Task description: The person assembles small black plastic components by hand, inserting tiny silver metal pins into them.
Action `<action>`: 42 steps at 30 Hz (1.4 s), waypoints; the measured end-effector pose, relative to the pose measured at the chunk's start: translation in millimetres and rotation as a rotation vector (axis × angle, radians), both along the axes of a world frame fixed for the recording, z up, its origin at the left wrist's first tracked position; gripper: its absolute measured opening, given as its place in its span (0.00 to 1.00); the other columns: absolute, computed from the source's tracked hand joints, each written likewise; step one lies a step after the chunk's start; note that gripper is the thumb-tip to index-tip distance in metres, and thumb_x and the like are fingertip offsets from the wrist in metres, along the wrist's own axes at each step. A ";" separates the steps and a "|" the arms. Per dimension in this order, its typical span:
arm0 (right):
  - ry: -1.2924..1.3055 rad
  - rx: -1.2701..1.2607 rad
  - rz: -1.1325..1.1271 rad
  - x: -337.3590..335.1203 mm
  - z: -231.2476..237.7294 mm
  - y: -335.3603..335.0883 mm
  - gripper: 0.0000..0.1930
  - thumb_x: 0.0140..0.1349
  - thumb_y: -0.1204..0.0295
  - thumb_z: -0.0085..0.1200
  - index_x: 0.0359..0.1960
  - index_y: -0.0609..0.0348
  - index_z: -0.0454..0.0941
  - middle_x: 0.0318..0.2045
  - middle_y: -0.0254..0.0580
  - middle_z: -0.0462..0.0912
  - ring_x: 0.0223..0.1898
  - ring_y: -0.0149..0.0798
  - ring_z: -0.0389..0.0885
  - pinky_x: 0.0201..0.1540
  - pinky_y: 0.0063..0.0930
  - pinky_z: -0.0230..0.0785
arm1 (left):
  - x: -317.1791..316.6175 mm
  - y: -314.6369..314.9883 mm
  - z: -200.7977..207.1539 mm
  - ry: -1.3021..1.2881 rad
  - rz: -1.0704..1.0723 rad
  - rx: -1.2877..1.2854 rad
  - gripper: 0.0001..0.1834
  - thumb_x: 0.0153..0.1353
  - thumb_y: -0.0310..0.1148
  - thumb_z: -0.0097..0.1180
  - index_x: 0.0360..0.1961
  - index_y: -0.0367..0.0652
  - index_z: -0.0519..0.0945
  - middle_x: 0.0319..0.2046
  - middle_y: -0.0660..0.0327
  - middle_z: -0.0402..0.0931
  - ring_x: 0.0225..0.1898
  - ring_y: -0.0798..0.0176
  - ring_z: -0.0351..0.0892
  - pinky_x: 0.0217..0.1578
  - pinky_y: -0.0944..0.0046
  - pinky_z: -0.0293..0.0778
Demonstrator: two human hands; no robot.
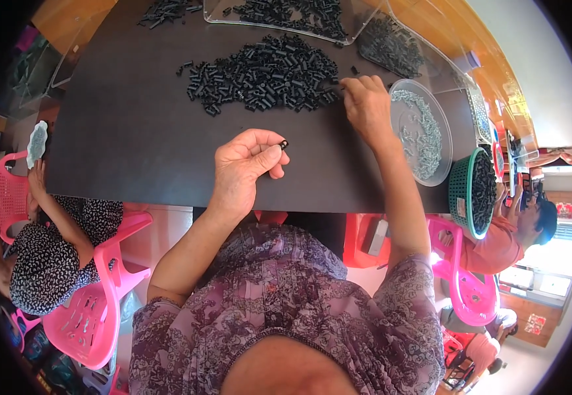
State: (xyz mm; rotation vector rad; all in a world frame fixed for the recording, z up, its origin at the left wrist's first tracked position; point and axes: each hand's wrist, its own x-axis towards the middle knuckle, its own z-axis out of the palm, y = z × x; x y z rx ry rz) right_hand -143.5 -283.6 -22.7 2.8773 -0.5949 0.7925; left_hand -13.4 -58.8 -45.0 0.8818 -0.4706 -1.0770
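Note:
My left hand [249, 161] is held over the near middle of the dark table, thumb and forefinger pinched together. A small black cylindrical part [284, 144] sticks out from between these fingertips. To the right and farther off, my right hand [367, 108] is at the right edge of a heap of small black tube-shaped parts [266, 72]. Its fingers are bent together, and whatever is between the tips is too small or hidden to make out. Close to my right forearm lies a round clear tray [447, 141] with many small silvery metal pieces [427, 135] in it.
Clear bins of black parts [292, 16] stand along the far side. A green basket [460, 191] full of black parts is at the table's right corner. Pink chairs [92, 322] and a person in patterned clothing [49, 263] are at the left; other people sit at the right.

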 end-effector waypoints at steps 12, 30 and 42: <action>-0.616 1.403 -0.035 2.3 33.3 109.7 0.07 0.55 0.80 0.58 0.36 0.66 0.80 0.28 0.34 0.81 0.30 0.24 0.77 0.35 0.15 0.69 | -2.1 -1.6 8.2 0.052 -0.012 0.050 0.08 0.58 0.26 0.56 0.38 0.32 0.77 0.26 0.57 0.78 0.23 0.70 0.74 0.27 0.73 0.71; -0.697 1.294 0.149 7.5 16.8 134.1 0.08 0.55 0.84 0.56 0.37 0.65 0.81 0.32 0.33 0.78 0.33 0.23 0.73 0.35 0.14 0.65 | -1.6 4.8 22.2 0.205 -0.059 0.066 0.07 0.58 0.25 0.56 0.36 0.32 0.77 0.25 0.56 0.78 0.22 0.68 0.75 0.25 0.71 0.71; -0.611 1.055 0.299 5.2 17.7 126.3 0.08 0.50 0.86 0.57 0.33 0.65 0.81 0.31 0.39 0.80 0.34 0.31 0.74 0.35 0.21 0.66 | -2.4 9.4 28.6 0.305 -0.155 0.062 0.07 0.59 0.25 0.54 0.37 0.32 0.76 0.26 0.54 0.78 0.22 0.67 0.75 0.25 0.71 0.70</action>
